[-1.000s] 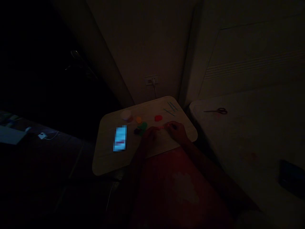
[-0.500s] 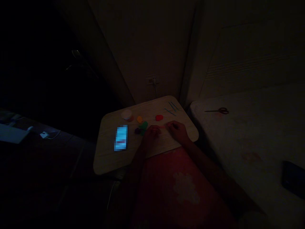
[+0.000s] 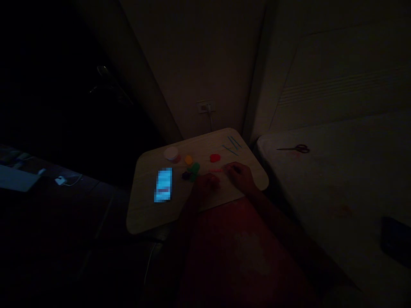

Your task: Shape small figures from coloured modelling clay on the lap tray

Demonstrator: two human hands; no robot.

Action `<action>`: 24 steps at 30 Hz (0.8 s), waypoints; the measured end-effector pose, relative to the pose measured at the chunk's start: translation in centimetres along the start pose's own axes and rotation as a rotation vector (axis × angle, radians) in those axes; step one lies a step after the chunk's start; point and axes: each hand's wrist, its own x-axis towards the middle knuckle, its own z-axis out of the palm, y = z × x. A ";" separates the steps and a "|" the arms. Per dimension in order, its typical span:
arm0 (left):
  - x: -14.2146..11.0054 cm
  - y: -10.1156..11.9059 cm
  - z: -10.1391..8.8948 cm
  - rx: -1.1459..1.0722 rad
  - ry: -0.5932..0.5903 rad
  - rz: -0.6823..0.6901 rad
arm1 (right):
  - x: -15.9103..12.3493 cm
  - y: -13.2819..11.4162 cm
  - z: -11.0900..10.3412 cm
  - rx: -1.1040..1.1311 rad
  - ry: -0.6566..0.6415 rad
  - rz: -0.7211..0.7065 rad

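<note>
The scene is very dim. On a small wooden table (image 3: 144, 218), a thin red roll of what looks like modelling clay (image 3: 215, 170) lies between my hands. My right hand (image 3: 239, 174) pinches its right end. Below its left end, my left hand (image 3: 207, 185) is curled with fingers drawn in; whether it holds anything is hidden. Beyond the roll sits a bright red lump (image 3: 215, 158). Left of it are an orange lump (image 3: 189, 160), green lumps (image 3: 194, 168) and a dark lump (image 3: 186, 176), close to my left hand.
A lit phone (image 3: 163, 185) lies on the table's left side, below a pale-lidded tub (image 3: 171, 153). Several thin blue-green sticks (image 3: 231, 145) are at the far right corner. Scissors (image 3: 298, 149) rest on the pale surface to the right. A plugged socket (image 3: 206, 107) is on the wall.
My left hand has drawn away from the roll's left end, down toward me, uncovering more of it. My right hand stays at the right end. The view has shifted slightly.
</note>
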 end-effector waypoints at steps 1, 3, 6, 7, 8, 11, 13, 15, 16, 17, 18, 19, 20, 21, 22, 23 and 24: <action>-0.1 0.1 0.0 0.022 -0.010 0.000 | 0.0 0.0 0.0 0.003 -0.004 0.001; -0.2 0.3 0.0 0.065 -0.020 -0.003 | 0.0 0.1 0.0 0.016 -0.010 0.004; -0.3 0.7 -0.1 0.106 -0.050 -0.008 | -0.1 0.1 0.0 0.020 -0.007 0.001; -0.3 0.7 -0.1 0.118 -0.066 -0.006 | -0.1 0.1 0.0 0.017 -0.005 -0.002; -0.3 0.8 -0.2 0.133 -0.081 0.002 | -0.2 0.0 0.0 0.013 -0.003 -0.007; -0.3 0.8 -0.4 0.201 -0.107 0.035 | -0.2 -0.2 0.0 0.004 -0.001 -0.014; -0.3 0.8 -0.4 0.236 -0.099 0.039 | -0.2 -0.4 -0.1 -0.001 -0.003 -0.014; -0.3 0.8 -0.4 0.236 -0.083 0.017 | -0.2 -0.6 -0.1 -0.006 -0.005 -0.013; -0.3 0.8 -0.4 0.224 -0.069 0.000 | -0.2 -0.7 -0.1 -0.008 -0.007 -0.011; -0.3 0.8 -0.3 0.208 -0.045 -0.019 | -0.2 -0.7 -0.1 -0.010 -0.010 -0.009; -0.3 0.8 -0.3 0.190 -0.015 -0.039 | -0.2 -0.7 -0.1 -0.009 -0.011 -0.006; -0.2 0.7 -0.2 0.170 0.022 -0.054 | -0.2 -0.7 -0.1 -0.004 -0.013 -0.003; -0.2 0.7 -0.1 0.145 0.057 -0.064 | -0.2 -0.6 -0.1 0.004 -0.014 -0.001; -0.1 0.6 -0.1 0.115 0.087 -0.069 | -0.3 -0.5 -0.1 0.013 -0.014 -0.002; 0.0 0.5 0.0 0.081 0.105 -0.067 | -0.3 -0.4 -0.1 0.017 -0.014 -0.005; 0.1 0.3 0.0 0.046 0.111 -0.064 | -0.3 -0.3 -0.1 0.015 -0.014 -0.007; 0.2 0.1 0.1 0.014 0.108 -0.061 | -0.3 -0.2 -0.1 0.007 -0.015 -0.010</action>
